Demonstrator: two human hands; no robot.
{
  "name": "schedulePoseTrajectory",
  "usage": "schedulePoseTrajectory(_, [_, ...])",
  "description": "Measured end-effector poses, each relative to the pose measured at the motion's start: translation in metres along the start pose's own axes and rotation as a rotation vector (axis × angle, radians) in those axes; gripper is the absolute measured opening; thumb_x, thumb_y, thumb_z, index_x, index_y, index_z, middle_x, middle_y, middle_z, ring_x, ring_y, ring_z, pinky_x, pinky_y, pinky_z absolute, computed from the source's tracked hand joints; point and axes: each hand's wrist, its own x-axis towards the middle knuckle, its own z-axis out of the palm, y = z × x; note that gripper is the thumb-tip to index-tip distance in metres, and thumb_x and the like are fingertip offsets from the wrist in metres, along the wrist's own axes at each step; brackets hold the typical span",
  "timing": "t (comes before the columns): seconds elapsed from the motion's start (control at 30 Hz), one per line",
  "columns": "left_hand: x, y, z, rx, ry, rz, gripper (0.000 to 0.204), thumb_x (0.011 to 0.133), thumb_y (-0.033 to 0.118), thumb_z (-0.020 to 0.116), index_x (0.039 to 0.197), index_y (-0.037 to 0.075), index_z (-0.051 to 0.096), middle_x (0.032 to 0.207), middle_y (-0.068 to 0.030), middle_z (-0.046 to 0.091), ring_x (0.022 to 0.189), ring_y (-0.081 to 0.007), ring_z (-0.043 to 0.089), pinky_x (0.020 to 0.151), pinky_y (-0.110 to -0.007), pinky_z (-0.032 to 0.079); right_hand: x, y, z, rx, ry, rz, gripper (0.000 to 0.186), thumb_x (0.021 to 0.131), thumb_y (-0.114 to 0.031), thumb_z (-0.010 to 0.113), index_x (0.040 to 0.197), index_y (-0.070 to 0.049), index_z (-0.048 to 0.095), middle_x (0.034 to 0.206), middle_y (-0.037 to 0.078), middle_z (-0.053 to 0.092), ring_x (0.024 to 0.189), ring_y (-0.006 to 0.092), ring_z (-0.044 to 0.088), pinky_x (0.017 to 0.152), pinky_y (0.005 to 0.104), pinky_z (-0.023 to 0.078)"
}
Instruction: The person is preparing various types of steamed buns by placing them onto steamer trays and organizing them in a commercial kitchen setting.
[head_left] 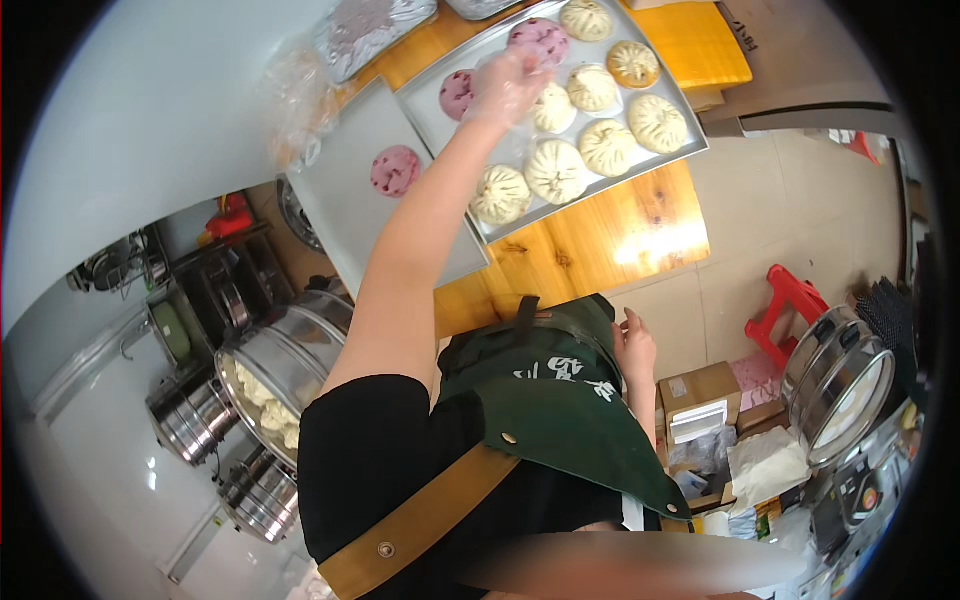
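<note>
My left hand (505,88), in a clear plastic glove, reaches over the right metal tray (645,172). Its fingers are closed at the near edge of a pink steamed bun (540,40) with dark red bits; the grip is partly hidden. Beside the wrist sits another pink bun (458,94). Several white pleated buns (557,171) lie in the same tray, and one browner pleated bun (633,64) is at its right. A single pink bun (397,171) rests on the left tray (350,215). My right hand (634,347) hangs beside my green apron (545,350), fingers loosely apart, holding nothing.
Both trays stand on a wooden table (600,235). A crumpled plastic bag (300,105) and a foil-like tray (375,35) are at the far left. A steamer holding buns (262,405) is at my left; a red stool (785,310) and cardboard box (700,398) at right.
</note>
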Motion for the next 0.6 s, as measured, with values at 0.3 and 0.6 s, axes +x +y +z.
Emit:
schedulePoseTrajectory(0.3, [-0.12, -0.055, -0.032, 0.177, -0.55, -0.124, 0.056, 0.06, 0.029, 0.069, 0.103, 0.0, 0.048, 0.094, -0.017, 0.056, 0.089, -0.0283, 0.053, 0.078, -0.033, 0.041, 0.008, -0.016, 0.004, -0.054, -0.05, -0.144, 0.031, 0.074, -0.016, 0.055, 0.101, -0.001, 0.05, 0.076, 0.011, 0.056, 0.067, 0.0271, 0.055, 0.059, 0.0364, 0.045])
schedulePoseTrajectory(0.6, [-0.085, -0.051, 0.0, -0.087, -0.203, -0.313, 0.076, 0.054, 0.043, 0.071, 0.107, -0.005, 0.045, 0.099, -0.0197, 0.053, 0.095, -0.0274, 0.051, 0.08, -0.031, 0.041, 0.003, -0.03, 0.0, -0.133, -0.027, -0.231, 0.031, 0.072, -0.014, 0.056, 0.099, -0.001, 0.05, 0.08, 0.013, 0.056, 0.071, 0.0284, 0.056, 0.061, 0.0367, 0.045])
